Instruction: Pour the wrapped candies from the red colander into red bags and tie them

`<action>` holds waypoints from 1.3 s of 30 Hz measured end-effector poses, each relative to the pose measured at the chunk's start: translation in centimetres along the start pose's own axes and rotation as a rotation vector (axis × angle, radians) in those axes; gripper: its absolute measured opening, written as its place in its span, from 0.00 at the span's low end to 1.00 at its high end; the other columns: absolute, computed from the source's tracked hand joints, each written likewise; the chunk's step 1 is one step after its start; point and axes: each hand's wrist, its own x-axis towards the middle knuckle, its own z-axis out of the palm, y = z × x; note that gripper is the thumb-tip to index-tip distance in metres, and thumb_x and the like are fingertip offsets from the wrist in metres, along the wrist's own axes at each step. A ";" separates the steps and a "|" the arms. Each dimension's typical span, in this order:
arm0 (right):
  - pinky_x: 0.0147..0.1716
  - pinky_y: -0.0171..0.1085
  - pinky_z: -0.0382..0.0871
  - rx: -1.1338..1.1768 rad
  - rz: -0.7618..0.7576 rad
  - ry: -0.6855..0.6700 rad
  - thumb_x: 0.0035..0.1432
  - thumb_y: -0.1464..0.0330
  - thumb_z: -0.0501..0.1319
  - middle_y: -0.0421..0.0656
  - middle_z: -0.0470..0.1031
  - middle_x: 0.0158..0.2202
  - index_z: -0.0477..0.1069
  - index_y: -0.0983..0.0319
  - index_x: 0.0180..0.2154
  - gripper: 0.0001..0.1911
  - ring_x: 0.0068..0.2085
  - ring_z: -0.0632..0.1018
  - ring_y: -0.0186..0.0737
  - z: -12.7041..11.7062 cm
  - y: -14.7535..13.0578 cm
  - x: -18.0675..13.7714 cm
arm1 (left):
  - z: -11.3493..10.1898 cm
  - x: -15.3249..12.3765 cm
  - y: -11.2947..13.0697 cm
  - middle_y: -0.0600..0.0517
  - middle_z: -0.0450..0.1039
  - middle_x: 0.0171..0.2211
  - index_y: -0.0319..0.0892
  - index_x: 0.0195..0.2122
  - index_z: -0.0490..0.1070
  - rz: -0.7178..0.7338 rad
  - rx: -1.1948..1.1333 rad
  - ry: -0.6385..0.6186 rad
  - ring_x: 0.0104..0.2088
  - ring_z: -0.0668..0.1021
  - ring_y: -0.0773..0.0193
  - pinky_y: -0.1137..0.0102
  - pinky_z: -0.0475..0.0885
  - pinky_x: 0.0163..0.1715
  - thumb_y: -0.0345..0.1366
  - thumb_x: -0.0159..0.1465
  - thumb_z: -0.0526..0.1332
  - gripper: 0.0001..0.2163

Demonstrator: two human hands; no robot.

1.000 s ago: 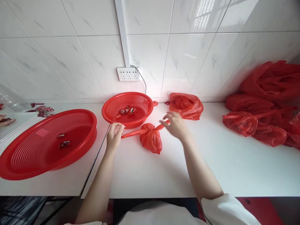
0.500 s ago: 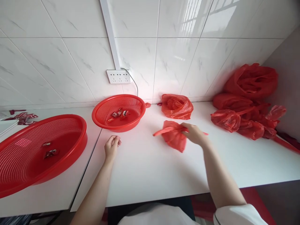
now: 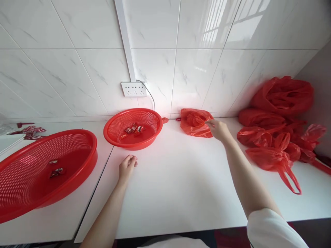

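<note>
My right hand (image 3: 219,130) reaches to the right side of an open red plastic bag (image 3: 195,131) by the wall. Its thumb and fingers pinch together at the bag's edge. Crumpled red plastic fills the inside of that bag. Resting on the white table, my left hand (image 3: 127,167) is loosely curled with nothing visible in it. Just beyond it stands a small red perforated basket (image 3: 133,144) with several small wrapped packets (image 3: 134,128). A knotted red bag (image 3: 267,159) with loop handles lies to the right of my right forearm.
A larger red basket (image 3: 88,165) at the left holds a few packets (image 3: 57,172). Red wrappers (image 3: 32,131) lie behind it beside a white tray (image 3: 12,143). Full red bags (image 3: 283,96) are heaped in the right corner. A socket strip (image 3: 133,89) with a cable is on the tiled wall.
The knotted red bag has gone from the middle of the table to the front of the right-hand heap, out of my right hand. That hand is now at the open bag by the wall.
</note>
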 end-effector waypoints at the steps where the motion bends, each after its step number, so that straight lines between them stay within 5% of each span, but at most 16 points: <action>1: 0.48 0.41 0.67 0.035 0.031 -0.014 0.60 0.69 0.52 0.46 0.76 0.48 0.74 0.59 0.47 0.16 0.46 0.77 0.44 1.3 -0.8 1.1 | 0.0 -0.1 0.0 0.54 0.70 0.22 0.42 0.30 0.69 0.020 0.018 -0.013 0.25 0.73 0.66 0.72 0.67 0.29 0.46 0.61 0.58 0.12; 5: 0.37 0.40 0.71 0.087 0.155 -0.041 0.59 0.68 0.56 0.52 0.77 0.42 0.65 0.65 0.56 0.23 0.37 0.78 0.45 5.2 -2.3 4.0 | -0.2 -0.3 0.2 0.55 0.70 0.23 0.44 0.30 0.68 0.052 0.065 -0.039 0.26 0.73 0.65 0.72 0.68 0.31 0.45 0.62 0.56 0.11; 11: 0.37 0.39 0.70 0.112 0.242 -0.020 0.56 0.67 0.61 0.48 0.76 0.40 0.72 0.62 0.46 0.15 0.40 0.77 0.46 7.8 -2.9 3.7 | -0.2 -0.3 0.3 0.55 0.70 0.23 0.44 0.30 0.68 0.037 0.072 -0.038 0.26 0.72 0.65 0.72 0.68 0.31 0.45 0.62 0.56 0.11; 16: 0.44 0.44 0.72 0.178 0.271 0.074 0.62 0.64 0.59 0.49 0.70 0.51 0.68 0.63 0.51 0.17 0.46 0.75 0.43 8.2 -3.0 3.1 | 0.1 -0.3 0.5 0.54 0.70 0.23 0.43 0.30 0.69 0.034 0.083 -0.055 0.26 0.74 0.64 0.71 0.69 0.31 0.46 0.61 0.57 0.12; 22: 0.43 0.42 0.70 0.401 0.142 0.137 0.59 0.63 0.55 0.48 0.76 0.41 0.72 0.64 0.41 0.13 0.43 0.75 0.43 7.9 -3.2 2.4 | -0.1 -0.5 0.9 0.54 0.70 0.22 0.43 0.29 0.69 0.034 0.074 -0.050 0.25 0.74 0.64 0.71 0.70 0.31 0.47 0.61 0.58 0.12; 28: 0.41 0.36 0.71 0.803 -0.035 0.193 0.61 0.59 0.49 0.44 0.73 0.46 0.65 0.58 0.43 0.14 0.44 0.76 0.36 6.7 -5.7 0.0 | 0.4 -0.5 0.9 0.53 0.71 0.24 0.43 0.30 0.69 0.040 0.038 -0.039 0.27 0.75 0.64 0.71 0.70 0.31 0.48 0.60 0.58 0.13; 32: 0.37 0.37 0.71 1.205 -0.092 -0.119 0.56 0.62 0.57 0.39 0.74 0.37 0.67 0.57 0.40 0.10 0.35 0.76 0.35 5.8 -8.8 -3.7 | 1.3 -1.7 3.6 0.49 0.74 0.37 0.43 0.38 0.69 0.094 -0.038 -0.048 0.35 0.77 0.62 0.69 0.72 0.34 0.48 0.60 0.60 0.14; 36: 0.32 0.37 0.70 1.239 -0.059 -0.446 0.55 0.63 0.62 0.39 0.75 0.31 0.66 0.59 0.37 0.10 0.29 0.75 0.35 6.9 -11.3 -8.4 | 2.5 -3.9 7.9 0.41 0.65 0.57 0.45 0.56 0.61 0.195 -0.312 -0.265 0.55 0.72 0.53 0.61 0.72 0.48 0.48 0.58 0.63 0.27; 39: 0.31 0.37 0.69 1.177 -0.085 -0.614 0.56 0.61 0.62 0.39 0.75 0.28 0.66 0.60 0.37 0.11 0.27 0.74 0.36 8.5 -12.0 -11.8 | 3.9 -5.3 10.1 0.43 0.64 0.59 0.47 0.58 0.61 0.103 -0.415 -0.349 0.57 0.71 0.51 0.61 0.71 0.50 0.46 0.57 0.65 0.28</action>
